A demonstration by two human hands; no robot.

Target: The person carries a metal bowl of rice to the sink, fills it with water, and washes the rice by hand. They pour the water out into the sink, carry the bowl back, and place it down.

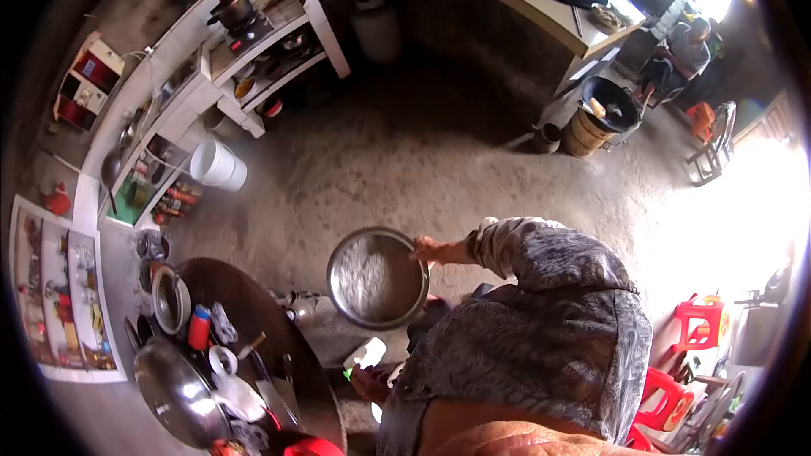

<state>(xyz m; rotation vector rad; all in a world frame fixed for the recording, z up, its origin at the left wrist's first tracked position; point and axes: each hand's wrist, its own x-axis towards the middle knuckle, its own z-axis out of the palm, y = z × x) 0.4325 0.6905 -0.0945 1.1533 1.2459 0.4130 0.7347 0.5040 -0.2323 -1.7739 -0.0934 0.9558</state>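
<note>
A round metal basin point(337, 287) hangs in front of me, with a pale, cloudy mass or liquid inside. My right hand point(429, 251) is closed around its rim on the side nearest my sleeve. Lower down, my left hand point(369, 384) is in shadow beside a white container with a green part point(365, 355). Whether those fingers grip the container or only lie next to it cannot be made out. My patterned sleeve and torso fill the lower right.
A dark round table point(253, 304) bears a metal wok lid point(179, 393), a red-and-blue canister point(199, 328) and utensils. A white bucket point(218, 166) stands by the shelves. Red stools point(699, 323) are at right. Another person point(686, 49) sits near a wooden tub point(583, 135).
</note>
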